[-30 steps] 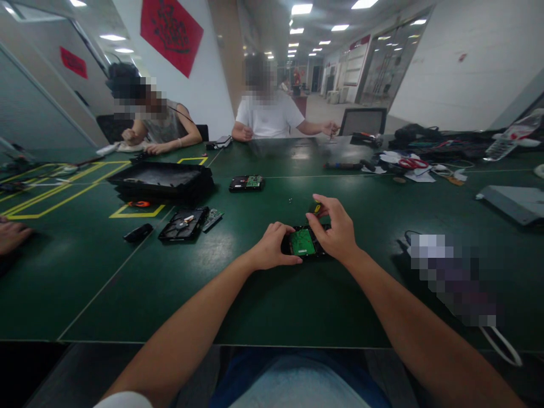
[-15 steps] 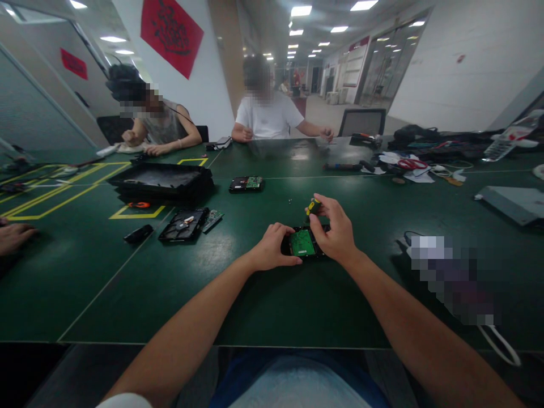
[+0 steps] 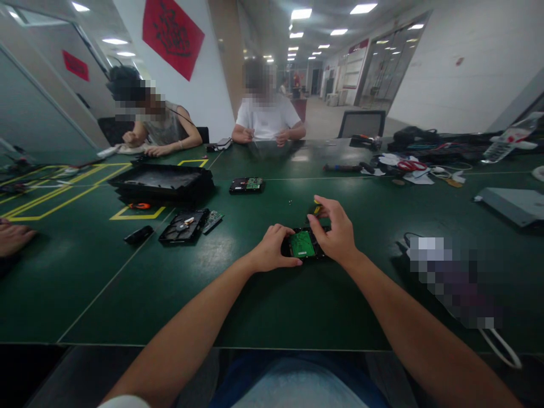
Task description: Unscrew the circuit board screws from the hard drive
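Observation:
A black hard drive (image 3: 304, 245) with a green circuit board facing up lies on the green table (image 3: 263, 294) in front of me. My left hand (image 3: 272, 248) grips the drive's left end, fingers curled round it. My right hand (image 3: 335, 229) is closed on a small screwdriver with a yellow-and-black handle (image 3: 315, 208), held upright over the drive's right part. The screwdriver's tip is hidden behind my fingers.
An opened drive (image 3: 183, 225), a loose board (image 3: 212, 220) and a small black part (image 3: 139, 233) lie to the left. A black tray (image 3: 164, 182) and another drive (image 3: 246, 184) sit further back. Two people sit across the table; another person's hand (image 3: 12, 237) rests at the left edge. Cables and red scissors (image 3: 410, 164) lie at the right.
My right hand has turned slightly on the screwdriver handle while both hands stay on the drive. The person in white across the table has drawn the outstretched arm back in.

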`<state>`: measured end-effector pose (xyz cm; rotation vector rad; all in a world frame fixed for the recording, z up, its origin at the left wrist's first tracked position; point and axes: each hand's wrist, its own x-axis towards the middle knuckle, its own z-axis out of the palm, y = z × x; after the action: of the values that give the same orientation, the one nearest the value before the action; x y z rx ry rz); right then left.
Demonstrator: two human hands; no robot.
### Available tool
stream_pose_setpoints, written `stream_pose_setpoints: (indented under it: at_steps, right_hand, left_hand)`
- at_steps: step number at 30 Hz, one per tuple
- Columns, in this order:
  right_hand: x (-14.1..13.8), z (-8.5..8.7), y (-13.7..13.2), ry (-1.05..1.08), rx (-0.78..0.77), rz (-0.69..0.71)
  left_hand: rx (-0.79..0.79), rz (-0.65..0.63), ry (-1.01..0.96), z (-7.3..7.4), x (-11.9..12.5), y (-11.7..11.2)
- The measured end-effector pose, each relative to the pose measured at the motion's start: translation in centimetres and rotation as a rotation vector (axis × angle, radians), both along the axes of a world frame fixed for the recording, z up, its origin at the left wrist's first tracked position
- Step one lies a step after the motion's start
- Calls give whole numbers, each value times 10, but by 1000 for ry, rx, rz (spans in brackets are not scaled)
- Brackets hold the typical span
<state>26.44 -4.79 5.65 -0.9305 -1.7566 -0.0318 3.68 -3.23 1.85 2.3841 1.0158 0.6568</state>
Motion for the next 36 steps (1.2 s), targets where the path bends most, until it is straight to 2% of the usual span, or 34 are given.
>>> stream_pose_setpoints:
  at_steps: [8,19,25,30,36]
  right_hand:
    - [-1,-1,-1,7,-17,25]
    - [0,2,-2,-11,9,-8]
    - [-1,-2,-2,14,-30,29]
    - [-1,-1,0,-4,5,-23]
    - [0,-1,-1,-6,14,-15]
  left_hand:
    - [-6,-1,-5,3,0,-1]
    - [-15,-6,-9,2,-1,-1]
    - [-9,-15,-14,3,-1,-2]
    - [-5,-15,-13,4,-1,-2]
    - [1,-9,-4,4,-1,-2]
